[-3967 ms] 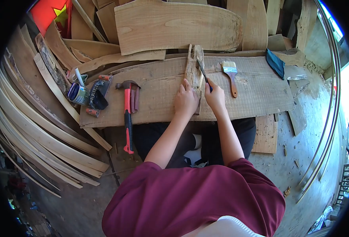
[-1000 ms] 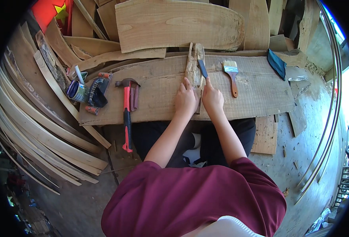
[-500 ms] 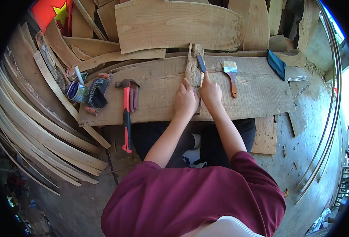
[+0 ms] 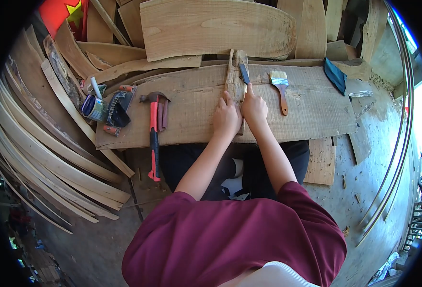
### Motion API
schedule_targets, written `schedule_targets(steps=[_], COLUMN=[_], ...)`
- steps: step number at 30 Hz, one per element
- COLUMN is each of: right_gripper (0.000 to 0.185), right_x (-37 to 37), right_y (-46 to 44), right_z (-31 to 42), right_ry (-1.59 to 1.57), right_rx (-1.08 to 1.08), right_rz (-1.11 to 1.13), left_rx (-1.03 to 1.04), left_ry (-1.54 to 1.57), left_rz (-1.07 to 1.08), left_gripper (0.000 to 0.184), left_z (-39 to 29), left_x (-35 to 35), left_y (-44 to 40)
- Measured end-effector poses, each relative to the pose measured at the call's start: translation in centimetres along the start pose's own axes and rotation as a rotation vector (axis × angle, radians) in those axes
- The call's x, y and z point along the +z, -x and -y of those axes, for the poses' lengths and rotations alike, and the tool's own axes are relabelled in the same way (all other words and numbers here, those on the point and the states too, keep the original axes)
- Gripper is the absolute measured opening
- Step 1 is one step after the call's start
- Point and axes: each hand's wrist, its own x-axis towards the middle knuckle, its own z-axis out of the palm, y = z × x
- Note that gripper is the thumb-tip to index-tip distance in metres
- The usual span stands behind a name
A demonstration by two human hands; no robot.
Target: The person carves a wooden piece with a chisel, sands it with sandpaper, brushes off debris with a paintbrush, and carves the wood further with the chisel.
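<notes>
A rough, weathered strip of wood (image 4: 234, 71) lies lengthwise across a wide plank, its surface worn and split. My left hand (image 4: 227, 118) presses down on its near part, fingers closed around it. My right hand (image 4: 255, 109) grips a chisel, index finger stretched along the tool. The flat dark chisel blade (image 4: 244, 74) rests against the strip's right side, pointing away from me. My palm hides most of the chisel's handle. Just right of it lies a paintbrush (image 4: 280, 91) with pale bristles and a wooden handle.
On the plank (image 4: 191, 115) a red-and-black hammer (image 4: 154, 134) overhangs the near edge. Left of it are a black-and-orange tool (image 4: 119, 110) and a tin can (image 4: 95, 109). A teal cloth (image 4: 335, 76) lies at right. Curved wood strips (image 4: 58, 153) fill the left; boards (image 4: 215, 28) lean behind.
The view has shifted slightly. Both hands keep their grips, and the chisel blade stays against the wood strip, with only a small change of angle.
</notes>
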Motion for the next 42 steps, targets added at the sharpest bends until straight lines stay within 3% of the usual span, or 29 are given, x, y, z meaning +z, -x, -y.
schedule_targets(steps=[33,36,39,40,42], right_gripper=[0.056,0.049,0.031,0.032,0.033], right_x=[0.2,0.1,1.7,-1.7,-1.9], right_y=[-0.4,-0.8,-3.1,-2.6,-3.3], right_z=[0.1,0.0,-3.2,-2.7,-4.8], right_ry=[0.009,-0.038,-0.438,-0.786,-1.255], right_rx=[0.001,0.025,-0.166,0.222,0.388], right_rz=[-0.006,-0.035,-0.370,0.085,0.273], left_rx=[0.007,0.021,0.027,0.018,0.011], left_ry=[-0.001,0.015,-0.006,-0.006,-0.004], left_rz=[0.009,-0.053,-0.011,-0.015,-0.015], left_gripper=[0.055,0.054,0.053,0.053,0.053], left_z=[0.1,0.4,0.5,0.4,0.3], left_x=[0.8,1.1,1.1,1.1,1.0], left_y=[0.0,-0.2,-0.1,-0.2,0.0])
